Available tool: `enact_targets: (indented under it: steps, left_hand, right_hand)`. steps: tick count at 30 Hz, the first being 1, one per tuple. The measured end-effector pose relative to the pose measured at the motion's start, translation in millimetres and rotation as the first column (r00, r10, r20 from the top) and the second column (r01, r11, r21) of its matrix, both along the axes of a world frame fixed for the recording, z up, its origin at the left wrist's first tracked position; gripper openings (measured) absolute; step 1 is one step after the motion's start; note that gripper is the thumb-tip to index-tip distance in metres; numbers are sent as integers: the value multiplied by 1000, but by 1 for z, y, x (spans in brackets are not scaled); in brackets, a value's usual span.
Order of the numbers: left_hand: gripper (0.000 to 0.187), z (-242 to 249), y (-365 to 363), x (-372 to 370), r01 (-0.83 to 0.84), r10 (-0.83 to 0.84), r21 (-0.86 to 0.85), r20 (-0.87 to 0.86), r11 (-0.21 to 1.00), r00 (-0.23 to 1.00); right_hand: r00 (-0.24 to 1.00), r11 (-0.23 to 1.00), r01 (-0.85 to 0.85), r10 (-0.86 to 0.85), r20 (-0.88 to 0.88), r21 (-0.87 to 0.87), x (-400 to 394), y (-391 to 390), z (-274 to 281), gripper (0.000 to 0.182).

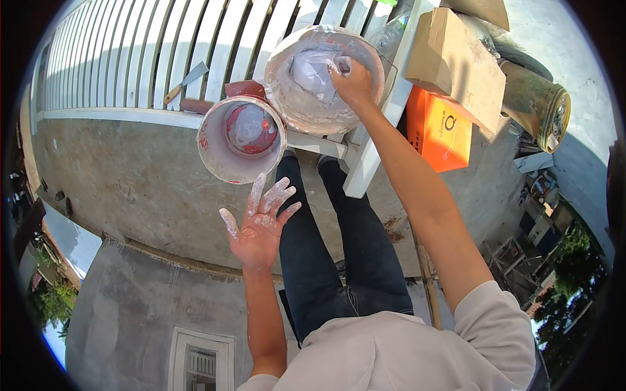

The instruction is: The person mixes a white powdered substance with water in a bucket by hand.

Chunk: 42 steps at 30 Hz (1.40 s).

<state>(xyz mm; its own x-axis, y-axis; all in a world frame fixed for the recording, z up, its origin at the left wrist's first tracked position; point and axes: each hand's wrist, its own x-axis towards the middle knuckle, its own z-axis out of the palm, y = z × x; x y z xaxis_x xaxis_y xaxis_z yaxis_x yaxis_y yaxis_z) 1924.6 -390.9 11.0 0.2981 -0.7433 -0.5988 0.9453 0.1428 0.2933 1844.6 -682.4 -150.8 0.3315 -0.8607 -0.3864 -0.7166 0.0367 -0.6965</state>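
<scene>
My right hand (352, 81) reaches into a large round bucket (279, 98) with a whitish, smeared wall. Its fingers are curled closed beside a crumpled white plastic bag (312, 72) that seems to hold white powder. What they grip is hidden. My left hand (257, 231) is open in the air, palm up and fingers spread, coated with white powder. Just beyond its fingertips stands a smaller bucket (210, 151), tilted in view, with red and white residue at its bottom.
White slats (140, 58) form the bench under the buckets. A scraper (186, 85) with a wooden handle lies there beside reddish blocks (195, 105). To the right are a cardboard box (453, 62), an orange box (438, 130) and a dirty drum (538, 107).
</scene>
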Motion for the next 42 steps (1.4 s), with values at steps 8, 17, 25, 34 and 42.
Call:
enact_targets:
  steps: [8,17,25,34,42]
  left_hand:
    - [89,-2,6,2,1,-1,19,12,1000,1000]
    - [88,-6,9,1,-7,6,27,9,1000,1000]
    - [88,-3,5,-3,2,-3,50,14,999,1000]
    - [88,-4,4,-6,16,-17,56,8,998,1000]
    - [88,-4,3,-6,22,-23,62,17,998,1000]
  right_hand:
    - [931,835,-337,365,-20,-435,-16,18,13,33]
    - [631,533,-740,761,-149,-409,-68,53,33,37]
    - [505,395,-838,823,-261,-376,-66,64,20,27]
    - [581,502,-811,752,-310,-301,-59,69,23,24]
    - [610,646,-763,731,-307,22,-45,55,22,31]
